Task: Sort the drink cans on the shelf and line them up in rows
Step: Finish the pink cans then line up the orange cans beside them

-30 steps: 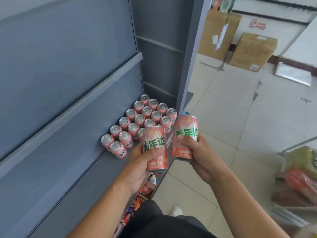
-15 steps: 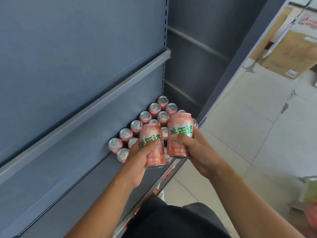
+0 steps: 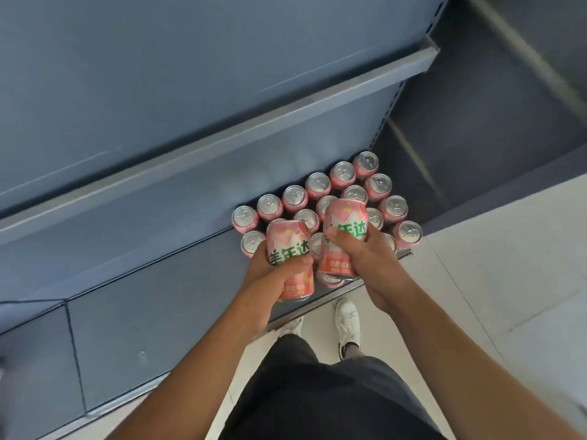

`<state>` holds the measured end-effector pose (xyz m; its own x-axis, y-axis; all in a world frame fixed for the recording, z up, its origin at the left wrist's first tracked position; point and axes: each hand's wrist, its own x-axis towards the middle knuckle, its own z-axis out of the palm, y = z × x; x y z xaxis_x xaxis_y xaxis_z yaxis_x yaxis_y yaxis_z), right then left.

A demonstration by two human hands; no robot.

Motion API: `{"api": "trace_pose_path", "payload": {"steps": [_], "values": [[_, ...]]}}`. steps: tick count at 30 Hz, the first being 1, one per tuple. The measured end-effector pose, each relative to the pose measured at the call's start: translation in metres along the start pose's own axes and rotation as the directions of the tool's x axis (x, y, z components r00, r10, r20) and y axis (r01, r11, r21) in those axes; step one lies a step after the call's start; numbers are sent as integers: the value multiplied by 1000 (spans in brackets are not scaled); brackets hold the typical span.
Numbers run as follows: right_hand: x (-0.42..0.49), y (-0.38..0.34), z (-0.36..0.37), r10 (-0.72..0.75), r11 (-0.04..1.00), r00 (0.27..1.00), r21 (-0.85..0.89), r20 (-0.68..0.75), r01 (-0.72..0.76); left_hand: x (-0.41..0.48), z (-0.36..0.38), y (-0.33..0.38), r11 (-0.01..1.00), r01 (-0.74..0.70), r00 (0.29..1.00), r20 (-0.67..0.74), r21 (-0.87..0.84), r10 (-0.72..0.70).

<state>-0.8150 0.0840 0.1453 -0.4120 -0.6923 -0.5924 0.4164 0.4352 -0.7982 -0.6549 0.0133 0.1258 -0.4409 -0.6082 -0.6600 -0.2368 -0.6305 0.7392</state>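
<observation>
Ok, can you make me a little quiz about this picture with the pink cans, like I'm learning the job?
1. True or false: the left hand grips one pink can and the right hand grips a second can.
2. The standing cans on the shelf are: A) upright with their tops showing, B) lying on their sides, C) stacked in two layers.
3. Fill in: the big letters on the second can are ____.

Key: 1 true. 2 A. 3 green.
</observation>
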Motion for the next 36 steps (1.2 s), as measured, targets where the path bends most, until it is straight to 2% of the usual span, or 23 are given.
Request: {"api": "trace_pose_path", "payload": {"steps": [5, 8, 13, 20, 24, 27, 31, 34, 36], "values": [[22, 14, 2, 3, 971, 999, -241, 51, 9, 2, -1, -25, 1000, -22, 984, -174, 22, 26], [30, 18, 7, -11, 944, 995, -328, 99, 43, 6, -6, -44, 1000, -9, 965, -263, 2, 9], [44, 38, 21, -27, 889, 986, -448, 162, 98, 10, -17, -73, 999, -38, 941, -336, -7, 34], [62, 73, 34, -170, 795, 961, -545, 219, 265, 29, -32, -101, 995, -75, 904, -415, 72, 98], [75, 85, 36, -205, 721, 952, -622, 229, 305, 45, -37, -119, 992, -99, 872, -472, 80, 125], [85, 94, 36, -230, 616, 947, -720, 223, 319, 56, -40, -131, 984, -110, 857, -488, 139, 164], [96, 108, 34, -231, 429, 917, -812, 326, 397, 66, -47, -139, 956, -151, 867, -430, 253, 251], [106, 118, 32, -287, 214, 872, -861, 396, 462, 74, -51, -143, 932, -182, 851, -424, 315, 309], [111, 124, 30, -314, 81, 859, -890, 404, 448, 82, -53, -145, 923, -172, 838, -441, 343, 320]]}}
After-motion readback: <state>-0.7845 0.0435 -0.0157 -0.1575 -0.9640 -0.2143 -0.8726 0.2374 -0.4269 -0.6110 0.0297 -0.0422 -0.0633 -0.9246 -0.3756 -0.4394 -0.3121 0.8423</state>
